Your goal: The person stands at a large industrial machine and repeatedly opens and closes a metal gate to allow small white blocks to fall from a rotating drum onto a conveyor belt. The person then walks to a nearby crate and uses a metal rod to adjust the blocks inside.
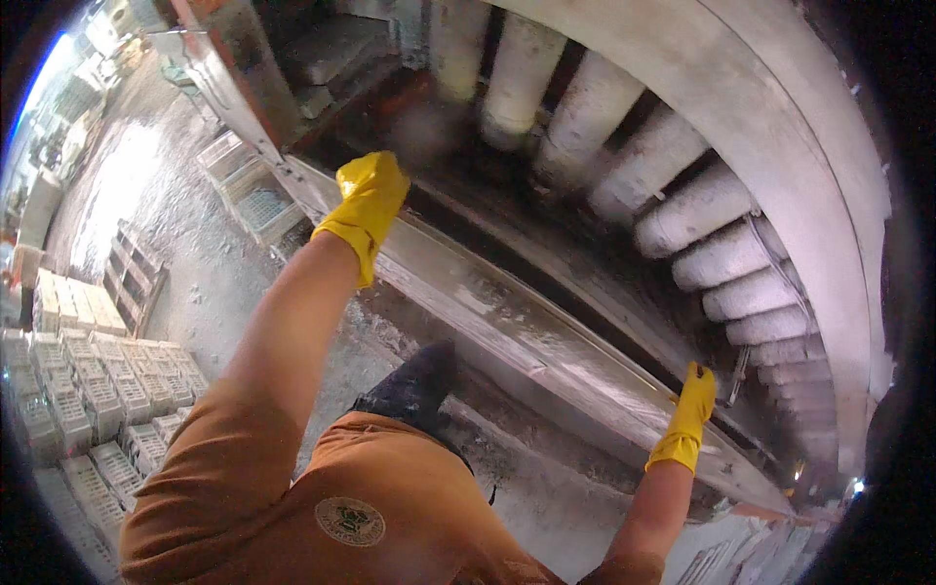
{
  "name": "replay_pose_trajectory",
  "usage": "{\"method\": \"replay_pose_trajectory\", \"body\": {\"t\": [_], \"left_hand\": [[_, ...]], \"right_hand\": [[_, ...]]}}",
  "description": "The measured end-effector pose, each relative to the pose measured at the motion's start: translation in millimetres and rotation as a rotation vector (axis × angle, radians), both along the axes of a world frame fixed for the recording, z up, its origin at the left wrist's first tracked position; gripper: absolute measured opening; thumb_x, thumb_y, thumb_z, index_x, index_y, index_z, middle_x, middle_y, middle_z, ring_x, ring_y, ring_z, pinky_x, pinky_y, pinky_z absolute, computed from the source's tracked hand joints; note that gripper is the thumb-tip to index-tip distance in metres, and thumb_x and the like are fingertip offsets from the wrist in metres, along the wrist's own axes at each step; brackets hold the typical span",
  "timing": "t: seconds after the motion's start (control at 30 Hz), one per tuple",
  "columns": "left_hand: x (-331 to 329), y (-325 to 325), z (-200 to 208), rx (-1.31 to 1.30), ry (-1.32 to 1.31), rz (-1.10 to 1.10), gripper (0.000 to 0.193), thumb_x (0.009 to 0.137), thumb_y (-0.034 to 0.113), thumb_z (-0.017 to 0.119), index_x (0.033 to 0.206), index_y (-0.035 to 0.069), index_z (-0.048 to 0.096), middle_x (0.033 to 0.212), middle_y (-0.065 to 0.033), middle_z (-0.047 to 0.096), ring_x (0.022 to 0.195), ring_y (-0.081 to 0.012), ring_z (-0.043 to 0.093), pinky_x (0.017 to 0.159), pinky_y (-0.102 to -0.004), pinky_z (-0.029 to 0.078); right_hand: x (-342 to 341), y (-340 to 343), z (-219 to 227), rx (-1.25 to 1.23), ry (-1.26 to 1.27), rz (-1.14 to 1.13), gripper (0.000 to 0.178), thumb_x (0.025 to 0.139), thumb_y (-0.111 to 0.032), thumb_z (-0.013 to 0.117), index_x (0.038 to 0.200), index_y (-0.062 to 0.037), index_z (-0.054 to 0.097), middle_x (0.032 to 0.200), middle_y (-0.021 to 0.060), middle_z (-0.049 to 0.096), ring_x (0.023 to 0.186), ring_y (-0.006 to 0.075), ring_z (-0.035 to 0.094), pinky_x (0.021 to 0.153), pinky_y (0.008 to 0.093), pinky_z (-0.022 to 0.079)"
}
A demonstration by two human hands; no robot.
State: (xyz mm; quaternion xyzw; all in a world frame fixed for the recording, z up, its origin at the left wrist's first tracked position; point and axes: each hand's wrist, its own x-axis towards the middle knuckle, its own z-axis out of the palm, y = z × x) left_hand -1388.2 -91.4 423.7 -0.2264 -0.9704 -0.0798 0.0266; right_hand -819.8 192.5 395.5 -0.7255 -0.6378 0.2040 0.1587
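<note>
My left hand (368, 200), in a yellow rubber glove, is closed at the left part of a long, wet metal ledge (507, 327). Its fingers curl away from view, and whatever they grip is hidden. Farther right along the same ledge is my right hand (690, 414), also gloved in yellow. Its fingers are folded in beside the dark gap behind the ledge, and I cannot make out what is in them. Beyond the gap, a row of thick, pale rollers (590, 112) runs off to the right under a broad, curved cover (751, 88).
Stacks of light plastic crates (107, 385) stand at the left, near a wooden pallet (134, 278). More crates (249, 185) sit on the wet floor (214, 302) beside the machine. A dark upright post (239, 68) rises at the machine's left end. A thin hose (775, 258) hangs over the rollers.
</note>
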Motion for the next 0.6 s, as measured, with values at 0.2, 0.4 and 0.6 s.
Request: {"method": "replay_pose_trajectory", "body": {"t": [0.2, 0.4, 0.6], "left_hand": [[14.6, 19.9, -23.8, 0.021, 0.032, -0.032, 0.035, 0.085, 0.038, 0.062, 0.107, 0.013, 0.072, 0.112, -0.0142, 0.070, 0.109, -0.0336, 0.065, 0.091, -0.0450, 0.050], [4.8, 25.3, -43.9, 0.000, 0.093, -0.012, 0.041, 0.084, 0.042, 0.064, 0.113, 0.014, 0.069, 0.115, -0.0130, 0.069, 0.108, -0.0352, 0.064, 0.091, -0.0460, 0.050], [8.4, 31.7, -46.4, -0.062, 0.039, -0.047, 0.040, 0.085, 0.043, 0.064, 0.110, 0.013, 0.069, 0.111, -0.0136, 0.070, 0.104, -0.0361, 0.064, 0.088, -0.0473, 0.050]], "right_hand": [[29.2, 30.3, -45.5, 0.050, -0.109, 0.100, 0.049, 0.092, -0.047, 0.056, 0.120, -0.0067, 0.064, 0.115, 0.0155, 0.069, 0.098, 0.0367, 0.067, 0.076, 0.0428, 0.055], [2.8, 20.3, -40.8, 0.033, 0.056, 0.012, 0.049, 0.093, -0.044, 0.058, 0.119, -0.0027, 0.063, 0.094, 0.0137, 0.070, 0.055, 0.0240, 0.065, 0.045, 0.0333, 0.050], [14.5, 28.1, -53.9, 0.109, 0.054, 0.017, 0.045, 0.095, -0.043, 0.057, 0.115, -0.0035, 0.064, 0.089, 0.0123, 0.070, 0.053, 0.0232, 0.065, 0.046, 0.0344, 0.051]]}}
